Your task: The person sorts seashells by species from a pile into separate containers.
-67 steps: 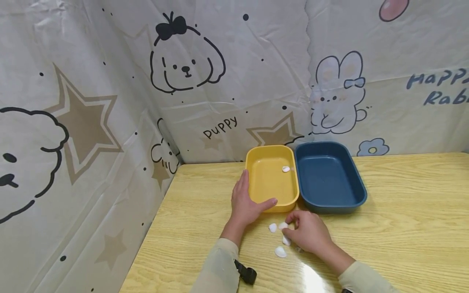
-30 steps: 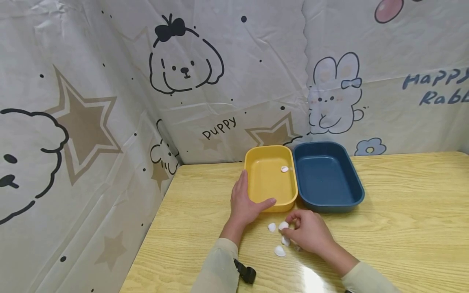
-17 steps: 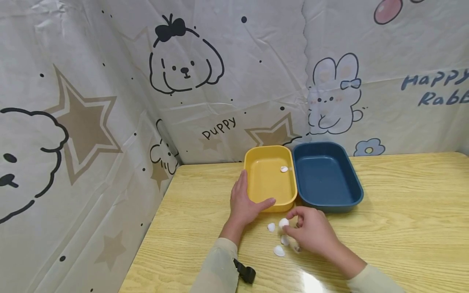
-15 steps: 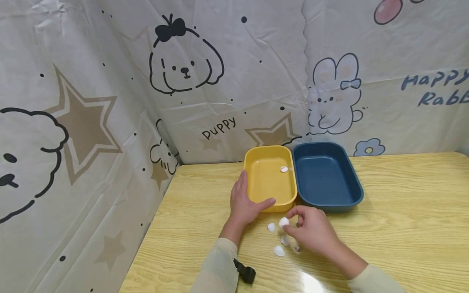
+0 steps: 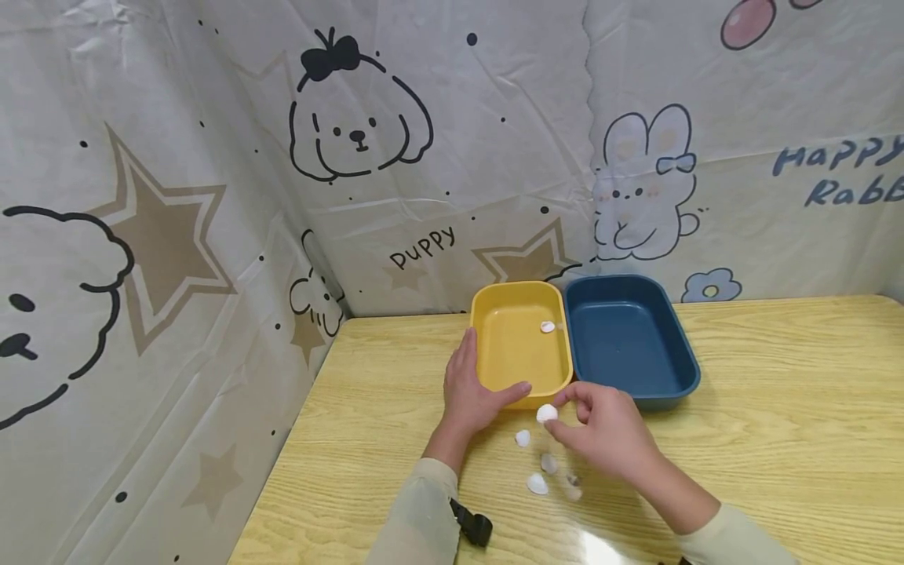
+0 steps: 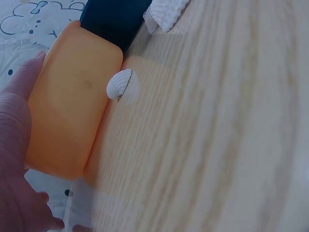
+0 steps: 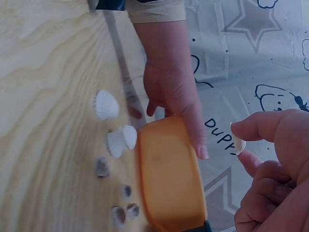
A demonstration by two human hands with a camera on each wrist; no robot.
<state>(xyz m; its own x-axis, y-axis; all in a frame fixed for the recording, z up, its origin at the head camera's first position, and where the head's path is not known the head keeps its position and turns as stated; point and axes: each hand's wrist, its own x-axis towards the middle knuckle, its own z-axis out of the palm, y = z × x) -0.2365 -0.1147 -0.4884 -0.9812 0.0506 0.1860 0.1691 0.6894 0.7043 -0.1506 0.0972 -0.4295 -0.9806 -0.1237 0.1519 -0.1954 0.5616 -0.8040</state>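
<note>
My right hand (image 5: pixel 607 431) pinches a white seashell (image 5: pixel 547 413) between thumb and index finger, close in front of the yellow tray (image 5: pixel 523 399). In the right wrist view that seashell (image 7: pixel 239 144) shows edge-on between the fingertips, the other fingers curled. My left hand (image 5: pixel 472 392) rests against the tray's front left corner, fingers straight along its side and thumb laid over the front rim. One seashell (image 5: pixel 547 326) lies inside the tray near its right wall. On the table in front are more white seashells (image 5: pixel 537 484), plus smaller darker ones (image 7: pixel 102 166) seen in the right wrist view.
A dark blue tray (image 5: pixel 688 380) stands directly right of the yellow one. Behind both hangs a printed cloth (image 5: pixel 395 196) at the back edge of the wooden table (image 5: pixel 791 408). A black strap (image 5: pixel 475 524) sits on the left sleeve.
My right hand has picked the seashell up from among the others and moved it up towards the yellow tray's front rim. My left hand stays in place.
</note>
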